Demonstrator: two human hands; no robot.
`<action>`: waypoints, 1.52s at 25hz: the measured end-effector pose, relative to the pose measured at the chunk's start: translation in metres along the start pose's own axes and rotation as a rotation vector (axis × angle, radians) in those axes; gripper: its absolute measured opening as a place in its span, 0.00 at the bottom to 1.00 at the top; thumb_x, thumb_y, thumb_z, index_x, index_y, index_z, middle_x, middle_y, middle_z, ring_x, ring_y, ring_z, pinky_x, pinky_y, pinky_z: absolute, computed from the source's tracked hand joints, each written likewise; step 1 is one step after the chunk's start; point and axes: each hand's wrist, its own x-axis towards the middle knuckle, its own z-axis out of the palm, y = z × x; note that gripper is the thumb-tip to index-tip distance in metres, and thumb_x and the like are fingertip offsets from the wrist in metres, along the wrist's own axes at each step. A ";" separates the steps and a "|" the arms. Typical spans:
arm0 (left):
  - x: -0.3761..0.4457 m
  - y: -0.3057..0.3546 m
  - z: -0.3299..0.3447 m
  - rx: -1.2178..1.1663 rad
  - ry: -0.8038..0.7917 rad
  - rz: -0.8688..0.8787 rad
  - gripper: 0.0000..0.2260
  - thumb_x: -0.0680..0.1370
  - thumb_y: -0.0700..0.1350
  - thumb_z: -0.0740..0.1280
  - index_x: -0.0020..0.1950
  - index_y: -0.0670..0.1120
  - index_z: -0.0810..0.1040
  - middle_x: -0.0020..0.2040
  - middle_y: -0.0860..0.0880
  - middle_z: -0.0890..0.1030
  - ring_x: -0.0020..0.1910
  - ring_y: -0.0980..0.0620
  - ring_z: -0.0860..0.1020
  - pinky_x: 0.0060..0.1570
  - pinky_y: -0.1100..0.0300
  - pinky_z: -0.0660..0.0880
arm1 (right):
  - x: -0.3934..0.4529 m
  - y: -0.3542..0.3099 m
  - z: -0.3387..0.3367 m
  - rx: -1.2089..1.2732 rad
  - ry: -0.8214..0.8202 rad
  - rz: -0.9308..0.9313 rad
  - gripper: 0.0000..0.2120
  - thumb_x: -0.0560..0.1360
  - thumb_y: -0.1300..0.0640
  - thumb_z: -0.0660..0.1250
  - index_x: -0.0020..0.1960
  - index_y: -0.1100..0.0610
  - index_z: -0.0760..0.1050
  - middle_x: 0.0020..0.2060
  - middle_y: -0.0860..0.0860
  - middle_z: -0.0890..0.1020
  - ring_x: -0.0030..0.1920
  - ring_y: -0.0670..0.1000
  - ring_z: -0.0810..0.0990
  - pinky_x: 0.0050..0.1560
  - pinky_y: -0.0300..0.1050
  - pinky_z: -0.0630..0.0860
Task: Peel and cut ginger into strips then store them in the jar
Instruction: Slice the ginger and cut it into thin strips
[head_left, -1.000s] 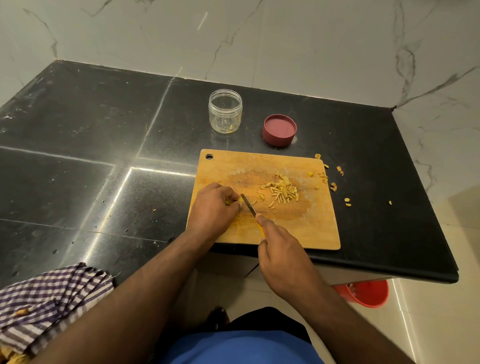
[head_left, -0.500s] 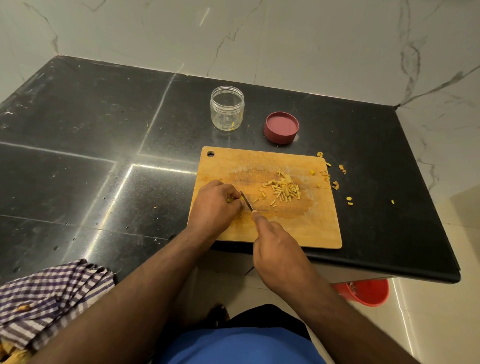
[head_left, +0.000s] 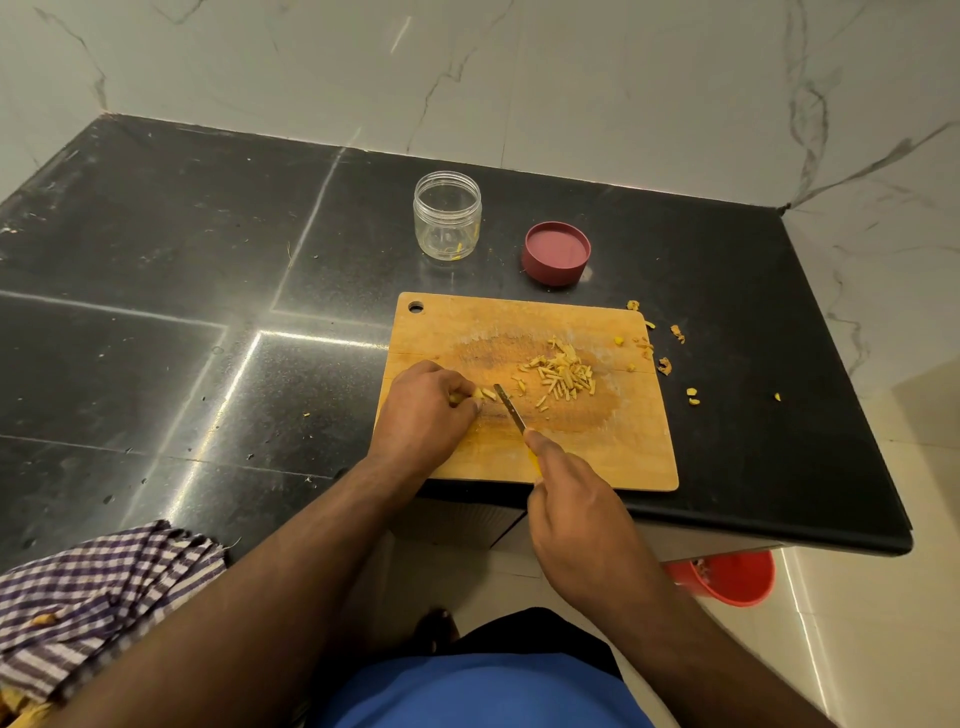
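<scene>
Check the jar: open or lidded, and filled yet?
Open and upright; its red lid lies beside the jar. Nearly empty: only a yellow scrap at the bottom.

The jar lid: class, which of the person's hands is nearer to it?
The right. The right hand holds the knife almost straight below the lid; the left hand pins ginger farther left.

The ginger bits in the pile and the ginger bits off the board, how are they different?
The pale yellow cut ginger strips lie heaped together on the wooden cutting board; the small yellow-brown ginger scraps lie scattered apart on the black stone counter. The strips look long and thin, the scraps short and lumpy. Both are ginger.
</scene>
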 end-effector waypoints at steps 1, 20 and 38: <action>-0.001 0.000 0.000 0.002 0.002 0.004 0.12 0.77 0.51 0.72 0.58 0.50 0.84 0.51 0.55 0.76 0.51 0.56 0.74 0.47 0.63 0.69 | 0.003 -0.001 0.001 0.006 -0.010 -0.003 0.24 0.82 0.57 0.53 0.77 0.51 0.56 0.66 0.50 0.72 0.60 0.47 0.73 0.59 0.41 0.71; 0.001 0.004 -0.004 -0.010 0.002 -0.034 0.08 0.75 0.50 0.74 0.52 0.51 0.84 0.49 0.55 0.77 0.48 0.56 0.75 0.43 0.62 0.68 | -0.002 -0.003 0.003 -0.059 -0.066 -0.012 0.23 0.82 0.56 0.53 0.76 0.49 0.56 0.60 0.51 0.75 0.54 0.48 0.75 0.53 0.43 0.73; 0.000 0.004 -0.004 -0.016 0.007 -0.026 0.06 0.76 0.49 0.73 0.52 0.51 0.84 0.48 0.55 0.76 0.46 0.57 0.75 0.38 0.68 0.66 | 0.021 -0.009 0.013 -0.086 -0.088 -0.001 0.24 0.82 0.57 0.51 0.77 0.50 0.54 0.60 0.54 0.74 0.54 0.54 0.75 0.51 0.48 0.74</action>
